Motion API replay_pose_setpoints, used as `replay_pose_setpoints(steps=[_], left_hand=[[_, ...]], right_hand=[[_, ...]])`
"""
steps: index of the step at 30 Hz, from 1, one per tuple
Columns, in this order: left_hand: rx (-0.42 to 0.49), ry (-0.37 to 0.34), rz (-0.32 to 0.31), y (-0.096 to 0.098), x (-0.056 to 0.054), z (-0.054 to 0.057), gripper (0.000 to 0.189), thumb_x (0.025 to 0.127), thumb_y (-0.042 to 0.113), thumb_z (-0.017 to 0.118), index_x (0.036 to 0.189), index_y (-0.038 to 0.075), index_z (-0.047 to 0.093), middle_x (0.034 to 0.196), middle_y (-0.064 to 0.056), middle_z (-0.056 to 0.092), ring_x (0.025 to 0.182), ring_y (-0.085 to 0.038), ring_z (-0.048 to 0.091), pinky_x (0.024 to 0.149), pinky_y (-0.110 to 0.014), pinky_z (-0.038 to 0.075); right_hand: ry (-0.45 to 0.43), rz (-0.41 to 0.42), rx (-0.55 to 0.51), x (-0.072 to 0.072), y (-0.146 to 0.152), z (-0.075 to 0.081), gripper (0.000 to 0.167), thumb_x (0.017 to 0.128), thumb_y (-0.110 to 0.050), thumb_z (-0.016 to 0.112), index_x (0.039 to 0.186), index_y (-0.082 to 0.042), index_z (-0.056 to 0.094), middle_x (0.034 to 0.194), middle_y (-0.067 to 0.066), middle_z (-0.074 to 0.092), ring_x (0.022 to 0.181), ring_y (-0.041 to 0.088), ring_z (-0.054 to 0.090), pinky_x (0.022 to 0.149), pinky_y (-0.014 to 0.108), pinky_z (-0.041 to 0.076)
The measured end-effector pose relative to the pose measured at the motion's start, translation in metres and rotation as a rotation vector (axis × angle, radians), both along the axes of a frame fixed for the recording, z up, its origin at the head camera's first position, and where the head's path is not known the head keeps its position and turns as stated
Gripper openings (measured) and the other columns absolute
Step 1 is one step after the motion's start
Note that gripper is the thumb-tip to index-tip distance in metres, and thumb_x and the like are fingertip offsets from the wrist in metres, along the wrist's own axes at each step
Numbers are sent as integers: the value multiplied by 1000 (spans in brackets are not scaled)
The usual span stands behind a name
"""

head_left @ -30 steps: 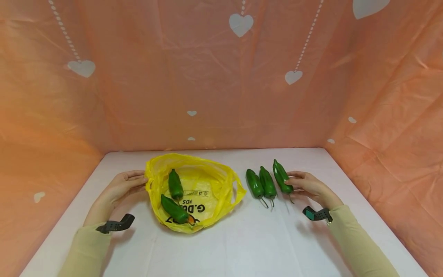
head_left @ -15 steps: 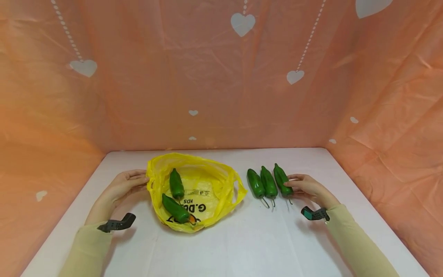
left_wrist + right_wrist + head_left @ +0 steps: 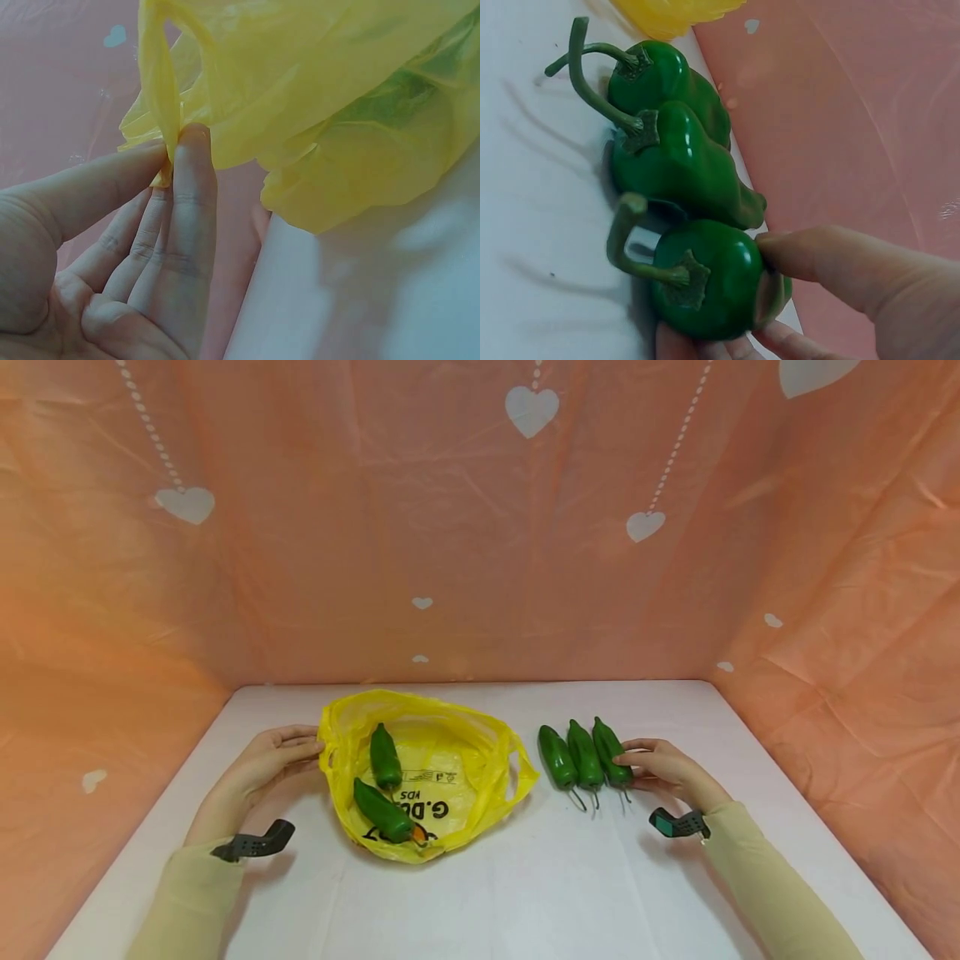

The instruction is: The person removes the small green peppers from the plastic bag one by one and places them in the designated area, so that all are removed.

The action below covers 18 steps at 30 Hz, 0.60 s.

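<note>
My left hand (image 3: 268,770) pinches the left edge of a yellow plastic bag (image 3: 480,777) between thumb and index finger, as the left wrist view shows. The bag lies with its mouth spread wide. Inside are two green peppers, one farther back (image 3: 385,758) and one in front (image 3: 384,812). To the right of the bag, three more green peppers lie side by side with stems toward me: the left one (image 3: 557,757), the middle one (image 3: 585,755) and the right one (image 3: 609,750). The right pepper is held by my right hand (image 3: 670,768), thumb on one side and fingers on the other.
A white-covered table (image 3: 525,893) carries everything. Orange fabric with white hearts (image 3: 480,543) hangs behind it and along both sides. The bag's right handle loop (image 3: 517,777) reaches toward the left loose pepper. Black wrist cameras (image 3: 255,842) sit over the sleeve cuffs.
My right hand has brought the right pepper slightly nearer and closer to the middle one. The left hand keeps its pinch on the bag. The whole head view has shifted a little.
</note>
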State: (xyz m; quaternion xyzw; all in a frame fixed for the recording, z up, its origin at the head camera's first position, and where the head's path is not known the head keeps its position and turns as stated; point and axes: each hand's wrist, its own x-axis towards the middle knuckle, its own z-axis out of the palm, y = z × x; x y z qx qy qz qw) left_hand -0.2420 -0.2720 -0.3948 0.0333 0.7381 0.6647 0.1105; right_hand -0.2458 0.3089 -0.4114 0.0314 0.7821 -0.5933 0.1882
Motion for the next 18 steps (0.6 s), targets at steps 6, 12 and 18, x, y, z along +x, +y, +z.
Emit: replay_pose_setpoints(steps=[6,12,18], left_hand=[[-3,5,-3,0,2,3,55,93,15,65,132,-16,42,99,3,68,88,-12,67,83,-31,55],[8,0,0,-1,2,2,55,93,13,64,133,-16,41,99,3,67,89,-13,68,86,-34,53],[3,12,-9,-2,3,0,58,93,14,63,135,-18,37,102,2,66,90,-12,67,83,-30,55]], right_hand=[[-12,-11,41,-2,-1,2,59,91,-17,65,136,12,37,99,8,59,78,15,57,78,31,56],[-19,-19,82,-5,-2,2,65,90,-20,67,139,11,36,101,9,60,79,15,59,77,30,56],[-16,-34,110,-6,-2,0,65,89,-19,69,139,9,37,102,9,62,76,16,58,72,27,56]])
